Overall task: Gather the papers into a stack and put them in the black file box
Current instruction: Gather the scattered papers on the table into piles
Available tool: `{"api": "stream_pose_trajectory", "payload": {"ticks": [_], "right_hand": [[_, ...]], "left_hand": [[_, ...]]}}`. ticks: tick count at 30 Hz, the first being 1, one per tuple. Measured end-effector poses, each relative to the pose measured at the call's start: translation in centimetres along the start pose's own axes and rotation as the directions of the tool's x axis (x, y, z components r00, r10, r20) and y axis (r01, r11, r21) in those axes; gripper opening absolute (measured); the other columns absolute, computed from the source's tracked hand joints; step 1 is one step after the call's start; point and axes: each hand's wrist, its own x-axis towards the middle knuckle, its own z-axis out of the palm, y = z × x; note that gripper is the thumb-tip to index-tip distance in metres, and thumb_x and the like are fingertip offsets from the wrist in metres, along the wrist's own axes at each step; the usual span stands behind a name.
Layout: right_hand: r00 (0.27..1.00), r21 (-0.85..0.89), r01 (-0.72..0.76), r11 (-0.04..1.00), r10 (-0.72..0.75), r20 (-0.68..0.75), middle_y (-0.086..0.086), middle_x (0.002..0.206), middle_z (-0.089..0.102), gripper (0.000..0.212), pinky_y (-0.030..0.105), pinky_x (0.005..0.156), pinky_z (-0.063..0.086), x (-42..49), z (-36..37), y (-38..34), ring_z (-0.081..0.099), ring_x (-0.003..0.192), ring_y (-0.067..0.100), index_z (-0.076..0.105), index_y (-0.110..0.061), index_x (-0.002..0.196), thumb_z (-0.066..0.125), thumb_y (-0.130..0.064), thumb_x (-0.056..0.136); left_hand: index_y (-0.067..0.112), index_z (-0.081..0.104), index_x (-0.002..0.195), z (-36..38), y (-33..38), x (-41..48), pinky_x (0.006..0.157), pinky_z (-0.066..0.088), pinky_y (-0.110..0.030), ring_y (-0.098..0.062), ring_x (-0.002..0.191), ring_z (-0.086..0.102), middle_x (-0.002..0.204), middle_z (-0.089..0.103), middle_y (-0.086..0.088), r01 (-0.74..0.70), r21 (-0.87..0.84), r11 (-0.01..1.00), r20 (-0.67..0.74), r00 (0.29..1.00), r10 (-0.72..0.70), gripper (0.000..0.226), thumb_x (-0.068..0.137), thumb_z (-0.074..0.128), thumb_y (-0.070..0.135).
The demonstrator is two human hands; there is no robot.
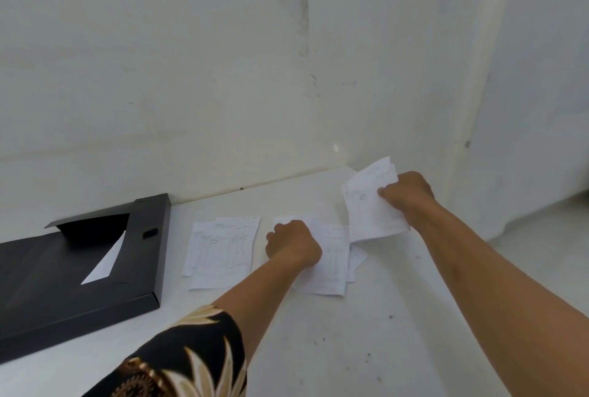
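Thin white printed paper sheets lie in loose overlapping clusters on a white tabletop (382, 349): the left cluster (221, 250) sits just beside the flat black cardboard file box (76, 272), whose flap is raised with one white sheet (106, 261) showing inside. The person's right hand (408, 197) grips a few lifted sheets (371, 205) near the wall, while the left hand (293, 243), fingers curled, presses on the middle cluster (331, 256). Gathering seems underway; next, the remaining clusters probably need collecting and squaring.
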Motion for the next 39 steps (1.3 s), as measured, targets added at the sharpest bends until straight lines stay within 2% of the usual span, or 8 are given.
{"api": "stream_pose_trajectory", "payload": {"ticks": [6,11,18,22,26,33,36,39], "right_hand": [[0.992,0.386,-0.072,0.920,0.025,0.127,0.011,0.103,0.067,0.019,0.045,0.079,0.055,-1.4,-1.6,1.1,0.066,0.093,0.034,0.066,-0.007,0.107,0.065,-0.015,0.090],[0.986,0.432,-0.066,0.899,-0.008,0.167,0.009,0.101,0.067,0.021,0.039,0.077,0.052,-3.1,-1.2,1.6,0.064,0.090,0.030,0.067,-0.006,0.111,0.063,-0.013,0.091],[0.994,0.491,-0.051,0.870,-0.001,0.106,0.008,0.104,0.066,0.026,0.038,0.079,0.051,-3.7,-1.7,2.2,0.063,0.094,0.031,0.065,-0.004,0.118,0.062,-0.011,0.093],[0.992,0.544,-0.071,0.836,0.001,0.128,0.010,0.110,0.066,0.029,0.038,0.082,0.051,-5.1,-0.2,1.7,0.063,0.096,0.031,0.064,-0.003,0.121,0.062,-0.010,0.093],[0.979,0.545,-0.115,0.831,0.002,0.203,0.011,0.113,0.068,0.029,0.043,0.089,0.054,-6.9,2.6,-0.1,0.065,0.099,0.032,0.065,-0.003,0.120,0.064,-0.010,0.092],[0.966,0.418,-0.129,0.899,0.019,0.258,0.014,0.104,0.069,0.025,0.044,0.083,0.056,-8.2,6.3,-2.5,0.067,0.094,0.034,0.066,-0.001,0.109,0.070,-0.012,0.087],[0.976,0.269,-0.092,0.959,0.034,0.215,0.015,0.102,0.069,0.025,0.044,0.085,0.056,-8.4,8.5,-3.1,0.066,0.091,0.033,0.065,-0.001,0.100,0.072,-0.017,0.083],[0.993,-0.096,-0.015,0.995,0.026,0.114,0.011,0.093,0.065,0.016,0.033,0.074,0.052,-9.3,10.0,-3.7,0.062,0.084,0.030,0.059,-0.007,0.088,0.065,-0.022,0.083]], "left_hand": [[0.005,0.052,0.129,0.3,1.3,0.0,0.098,0.049,-0.036,-0.034,0.119,0.052,0.135,0.044,-0.019,0.075,0.003,0.997,0.039,0.996,-0.075,0.045,0.085,0.058,0.010],[0.006,0.053,0.127,-0.1,1.5,-0.5,0.095,0.048,-0.034,-0.028,0.109,0.061,0.119,0.062,-0.011,0.072,0.007,0.997,0.022,0.997,-0.073,0.043,0.084,0.056,0.009],[0.002,0.020,0.150,-2.6,0.7,-1.2,0.087,0.050,-0.036,-0.035,0.117,0.059,0.131,0.056,-0.018,0.018,-0.217,0.976,-0.107,0.993,-0.042,0.072,0.090,0.058,0.006],[0.005,0.058,0.121,-5.3,-2.8,-1.2,0.068,0.047,-0.031,-0.029,0.093,0.065,0.114,0.067,-0.013,-0.033,-0.280,0.959,-0.260,0.965,-0.043,0.036,0.087,0.059,0.015],[0.006,0.064,0.102,-6.9,-6.5,-2.0,0.048,0.038,-0.023,-0.010,0.063,0.052,0.084,0.062,-0.001,-0.072,-0.445,0.893,-0.322,0.943,-0.084,0.016,0.089,0.054,0.008],[0.010,0.060,0.110,-8.8,-11.6,-1.3,0.073,0.057,-0.040,-0.027,0.087,0.063,0.103,0.066,-0.007,-0.083,-0.639,0.765,-0.358,0.912,-0.200,0.021,0.090,0.054,0.008],[0.009,0.057,0.119,-9.3,-13.1,-0.6,0.059,0.049,-0.029,-0.025,0.088,0.060,0.109,0.065,-0.006,-0.115,-0.663,0.739,-0.394,0.894,-0.215,0.027,0.091,0.055,0.007],[0.009,0.057,0.118,-9.9,-13.7,0.1,0.051,0.040,-0.023,-0.024,0.088,0.061,0.110,0.066,-0.005,-0.123,-0.656,0.745,-0.413,0.884,-0.218,0.028,0.090,0.054,0.007]]}}
